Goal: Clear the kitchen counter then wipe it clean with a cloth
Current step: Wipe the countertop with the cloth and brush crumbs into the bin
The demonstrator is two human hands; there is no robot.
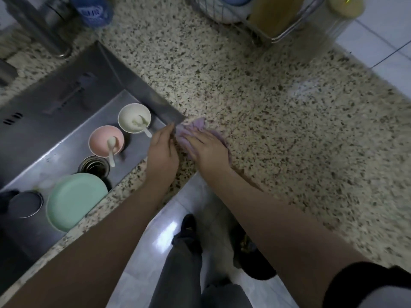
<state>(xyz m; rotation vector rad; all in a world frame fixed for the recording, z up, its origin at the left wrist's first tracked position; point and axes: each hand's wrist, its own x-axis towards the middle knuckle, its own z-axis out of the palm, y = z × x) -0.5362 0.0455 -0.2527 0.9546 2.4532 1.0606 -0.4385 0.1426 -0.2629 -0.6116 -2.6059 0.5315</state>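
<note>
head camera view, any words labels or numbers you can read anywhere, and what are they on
Blue bottle at the back of the counter: pale lettering on its label, too blurred to read.
Sink, cream bowl, pink bowl, green plate, purple cloth and dish rack: no text visible.
Nothing in this view can be read as words or numbers.

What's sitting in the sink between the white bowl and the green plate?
In the head view, a pink bowl with a spoon in it, then the sink's drain, lie between the white bowl and the green plate.
</note>
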